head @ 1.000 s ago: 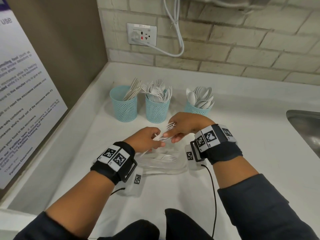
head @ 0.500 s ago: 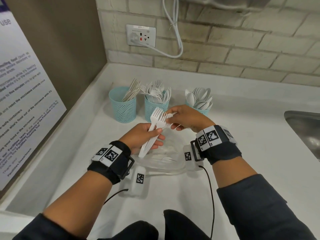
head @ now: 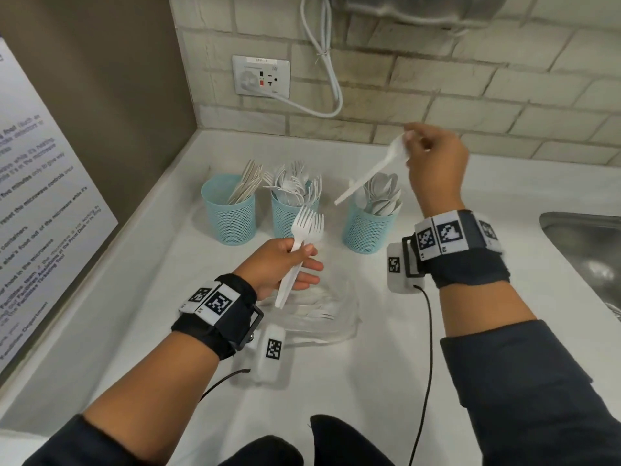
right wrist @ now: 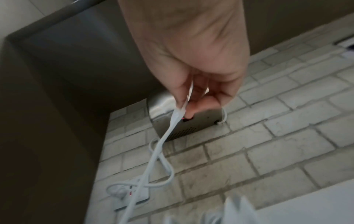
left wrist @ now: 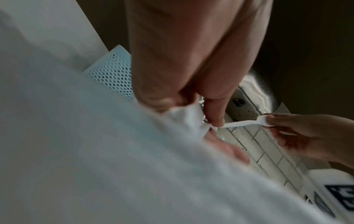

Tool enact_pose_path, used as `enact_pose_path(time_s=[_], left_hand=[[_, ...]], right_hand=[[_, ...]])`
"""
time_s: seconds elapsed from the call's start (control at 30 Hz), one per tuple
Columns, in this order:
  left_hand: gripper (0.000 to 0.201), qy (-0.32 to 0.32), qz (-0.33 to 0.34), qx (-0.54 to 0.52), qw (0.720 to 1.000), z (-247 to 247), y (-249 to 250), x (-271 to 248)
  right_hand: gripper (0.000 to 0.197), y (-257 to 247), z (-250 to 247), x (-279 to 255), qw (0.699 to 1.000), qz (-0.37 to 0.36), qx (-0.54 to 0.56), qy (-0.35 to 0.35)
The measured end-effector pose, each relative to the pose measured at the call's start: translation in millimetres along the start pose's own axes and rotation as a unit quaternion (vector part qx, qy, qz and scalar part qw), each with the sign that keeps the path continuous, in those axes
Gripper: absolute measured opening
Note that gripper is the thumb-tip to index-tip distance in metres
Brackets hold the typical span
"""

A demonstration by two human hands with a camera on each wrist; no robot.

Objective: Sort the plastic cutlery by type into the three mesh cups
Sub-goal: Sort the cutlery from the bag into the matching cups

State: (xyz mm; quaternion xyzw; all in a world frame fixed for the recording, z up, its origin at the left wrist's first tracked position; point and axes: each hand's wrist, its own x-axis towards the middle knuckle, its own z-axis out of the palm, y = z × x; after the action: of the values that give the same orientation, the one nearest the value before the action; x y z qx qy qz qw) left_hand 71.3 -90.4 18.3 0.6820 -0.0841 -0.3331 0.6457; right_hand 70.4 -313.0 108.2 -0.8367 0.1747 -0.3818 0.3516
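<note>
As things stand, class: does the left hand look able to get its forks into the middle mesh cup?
Probably yes. The left hand holds the forks just in front of the middle cup, nothing between them. The cup is already crowded, so they may need wiggling in.

- We cannot see the bowl of the spoon (head: 376, 169); the right hand (head: 433, 163) covers it.
- At six o'clock in the left wrist view, a white blur fills the frame; we cannot tell what it is.
- The sink (head: 584, 260) is cut off at three o'clock in the head view.
- The loose cutlery (head: 316, 314) beneath the left hand (head: 282, 264) is too faint to sort by type.
- The poster (head: 40, 210) at nine o'clock is cropped, its print mostly unreadable.
</note>
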Motion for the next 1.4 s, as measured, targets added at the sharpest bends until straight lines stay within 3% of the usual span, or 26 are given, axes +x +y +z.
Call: enact_pose_path(time_s=[0.1, 0.17, 0.27, 0.5, 0.6, 0.7, 0.77, 0.87, 1.03, 1.1, 1.3, 1.4], left_hand=[[0.014, 0.018, 0.001, 0.008, 1.0, 1.5, -2.2, 0.0], [0.012, 0.022, 0.002, 0.011, 1.0, 2.2, -2.4, 0.8], [0.013, 0.018, -0.001, 0.009, 1.0, 3.4, -1.7, 1.9], [0.023, 0.007, -0.027, -0.053, 0.998, -5.2, -2.4, 0.2], [0.019, -0.005, -0.03, -0.07, 0.997, -8.4, -3.0, -0.2], [0.018, -0.016, -0.026, -0.073, 0.997, -7.8, -3.9, -1.2], [0.017, -0.025, -0.028, -0.073, 0.997, -7.7, -5.6, -2.0], [0.016, -0.036, -0.033, -0.085, 0.995, -9.7, -8.1, -3.2], [0.014, -0.029, -0.028, -0.13, 0.991, -12.8, -10.2, -4.6], [0.014, -0.02, -0.023, -0.138, 0.99, -12.2, -10.0, -4.7], [0.02, -0.014, -0.012, -0.145, 0.989, -12.9, -10.3, -6.0], [0.018, -0.007, 0.0, -0.129, 0.992, -12.5, -11.4, -5.0]], right_hand=[[0.029, 3.5, -10.1, 11.8, 0.993, -0.042, -0.068, 0.085], [0.03, 8.3, -7.1, 12.7, 0.981, -0.088, -0.152, 0.083], [0.029, 22.1, 7.5, 7.3, 0.96, -0.135, -0.241, 0.037], [0.031, 56.3, 35.6, -16.8, 0.944, -0.059, -0.289, -0.144], [0.033, 54.7, 37.4, -17.1, 0.939, -0.036, -0.299, -0.166], [0.031, 36.6, 36.3, -18.4, 0.973, -0.082, -0.181, -0.116], [0.027, 18.0, 35.3, -22.8, 0.984, -0.102, -0.043, -0.139], [0.021, -4.8, 33.9, -31.7, 0.966, -0.106, -0.016, -0.237], [0.051, -20.6, 37.5, -47.0, 0.898, -0.028, -0.078, -0.432], [0.053, -19.0, 44.1, -55.2, 0.877, 0.017, -0.056, -0.477], [0.028, -5.1, 60.5, -71.7, 0.892, 0.038, 0.051, -0.448], [0.024, -6.0, 67.7, -78.4, 0.889, 0.085, 0.117, -0.434]])
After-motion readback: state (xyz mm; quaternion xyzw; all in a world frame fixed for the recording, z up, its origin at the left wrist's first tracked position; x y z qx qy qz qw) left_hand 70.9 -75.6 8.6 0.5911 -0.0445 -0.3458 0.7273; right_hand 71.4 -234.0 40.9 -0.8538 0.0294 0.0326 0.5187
